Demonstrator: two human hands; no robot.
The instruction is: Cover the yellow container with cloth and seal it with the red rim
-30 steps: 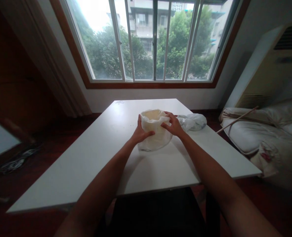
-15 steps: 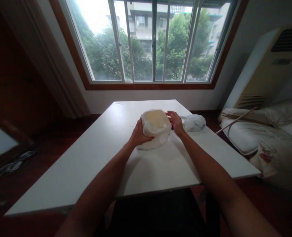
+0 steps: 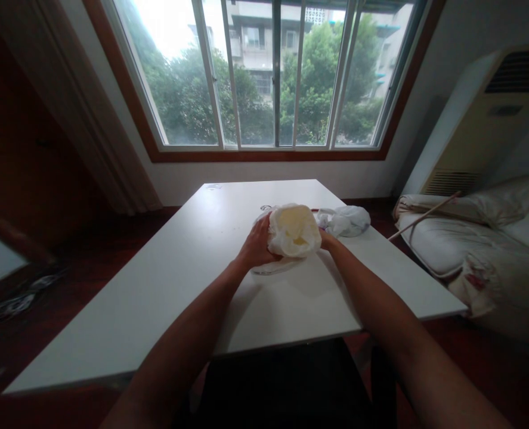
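Both hands are at a pale cream, rounded-square container (image 3: 296, 223) with thin white plastic film (image 3: 271, 269) about it, over the white, flat-topped bench (image 3: 157, 292). The left hand (image 3: 256, 243) is clamped on its near left side, fingers spread along the wall and pressing the film. The right hand (image 3: 325, 239) is at the opposite side, largely hidden behind the container, so how its fingers are set cannot be told. The container sits between the hands, tilted so that its wide mouth faces back along the forearms and shows a yellowish inside. Loose film hangs below it, just beside the left hand's heel, near the bench top.

Just beyond the right hand, to its right, a crumpled white plastic bag (image 3: 352, 220) lies on the bench. Farther right of the hands, a thin, light brown stick (image 3: 425, 215) leans across a cream padded sofa (image 3: 443, 238). Straight ahead of the hands, well apart, is a wide sliding window with a brown wooden frame (image 3: 264, 156).
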